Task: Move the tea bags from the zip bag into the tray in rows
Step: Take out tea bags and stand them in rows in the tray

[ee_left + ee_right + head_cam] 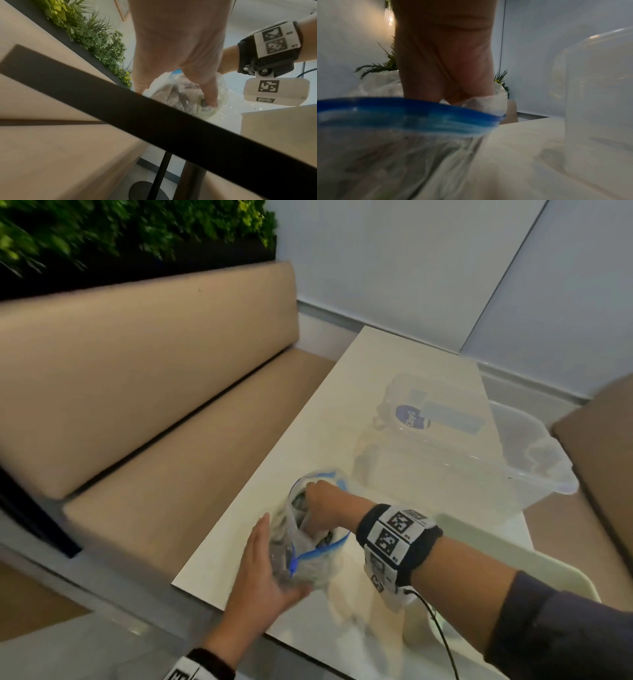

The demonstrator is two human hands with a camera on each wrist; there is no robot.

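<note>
The clear zip bag point(310, 565) with a blue zip strip stands open near the white table's front left corner. Dark tea bags point(298, 503) show through its plastic. My left hand point(263, 573) cups the bag from the left, thumb under it and fingers point(211, 97) along its side point(180, 97). My right hand point(322, 505) reaches down into the bag's mouth, so its fingertips are hidden inside. The right wrist view shows that palm point(445, 60) above the blue zip strip point(419, 112). A pale green tray point(534, 559) lies under my right forearm.
A large clear plastic tub point(445, 467) stands just right of the bag, also seen as the tub point(599, 94) in the right wrist view. Behind it is a clear box with a blue label point(411, 416). A beige bench point(154, 422) runs along the table's left edge.
</note>
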